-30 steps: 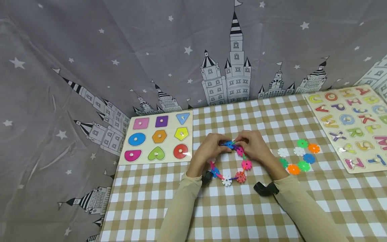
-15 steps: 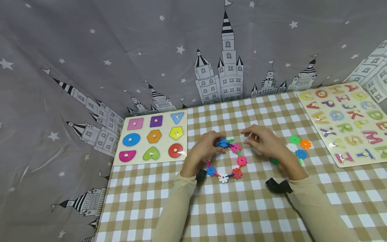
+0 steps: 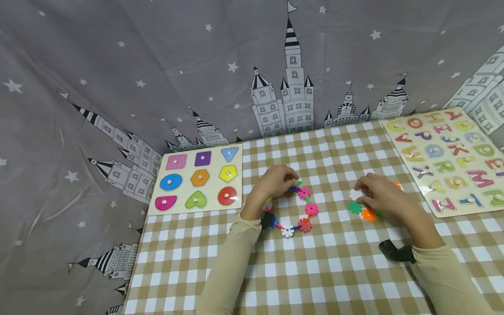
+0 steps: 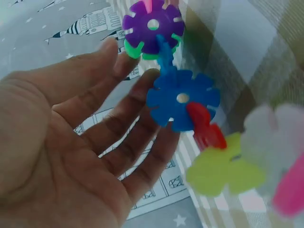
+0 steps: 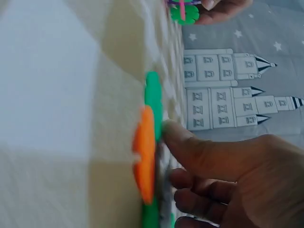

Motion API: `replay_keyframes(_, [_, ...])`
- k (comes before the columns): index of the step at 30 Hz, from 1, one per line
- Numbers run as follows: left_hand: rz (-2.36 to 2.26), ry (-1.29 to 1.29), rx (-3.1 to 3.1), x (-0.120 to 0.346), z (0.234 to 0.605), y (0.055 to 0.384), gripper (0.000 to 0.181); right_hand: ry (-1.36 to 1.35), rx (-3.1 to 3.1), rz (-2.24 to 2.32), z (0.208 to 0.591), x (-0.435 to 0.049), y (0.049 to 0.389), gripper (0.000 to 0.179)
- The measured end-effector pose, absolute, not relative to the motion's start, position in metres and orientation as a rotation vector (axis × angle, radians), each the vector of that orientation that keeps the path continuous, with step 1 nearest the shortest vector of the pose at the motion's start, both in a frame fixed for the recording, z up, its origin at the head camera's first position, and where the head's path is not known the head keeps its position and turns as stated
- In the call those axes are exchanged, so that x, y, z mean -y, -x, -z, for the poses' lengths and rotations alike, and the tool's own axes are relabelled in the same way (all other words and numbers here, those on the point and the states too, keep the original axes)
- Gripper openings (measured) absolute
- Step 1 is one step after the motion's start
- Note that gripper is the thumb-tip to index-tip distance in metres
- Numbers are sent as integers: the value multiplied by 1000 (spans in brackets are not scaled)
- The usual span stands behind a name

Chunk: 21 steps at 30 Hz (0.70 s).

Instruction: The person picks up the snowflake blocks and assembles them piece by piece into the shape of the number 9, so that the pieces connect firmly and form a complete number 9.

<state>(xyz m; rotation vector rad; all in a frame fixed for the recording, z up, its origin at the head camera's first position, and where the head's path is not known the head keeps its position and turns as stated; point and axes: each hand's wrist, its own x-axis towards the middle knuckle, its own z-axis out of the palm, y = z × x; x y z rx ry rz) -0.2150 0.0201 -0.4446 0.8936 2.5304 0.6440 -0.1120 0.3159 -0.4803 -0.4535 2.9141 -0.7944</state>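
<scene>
A ring of linked flower-shaped plastic discs lies on the checked cloth, with a pink disc [image 3: 311,209] and a white disc [image 3: 287,230] in it. At its far left side is my left hand [image 3: 274,181], fingers loosely bent. In the left wrist view its fingertips are beside a purple disc [image 4: 153,26] with green behind it, and partly behind a blue disc [image 4: 183,99]. My right hand [image 3: 383,194] reaches over the loose discs, thumb and fingers apart, by a white disc [image 3: 355,194]. A green disc [image 3: 355,208] and an orange disc [image 3: 369,215] lie below it; others are hidden.
A shape puzzle board [image 3: 214,183] with knobbed pieces lies at the back left. At the right stands a letter puzzle board [image 3: 446,166]. A grey curtain [image 3: 189,65] with castles hangs behind the table's far edge.
My right hand has left the ring and moved right to the loose discs. My left hand has stayed by the ring, its fingers shifting over the blue disc.
</scene>
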Motion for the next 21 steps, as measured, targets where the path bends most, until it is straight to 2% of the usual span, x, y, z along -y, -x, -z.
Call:
replay_keyframes(6, [-632, -857, -2548, -22, 446, 217, 17, 317, -2831, 825, 477, -308, 114, 24])
replay_keyframes(14, [-579, -990, -2470, -15, 447, 219, 27, 295, -2851, 946, 469, -299, 120, 18])
replay_keyframes(21, [-575, -977, -2484, -14, 453, 215, 32, 226, -2705, 1359, 470, -264, 143, 17])
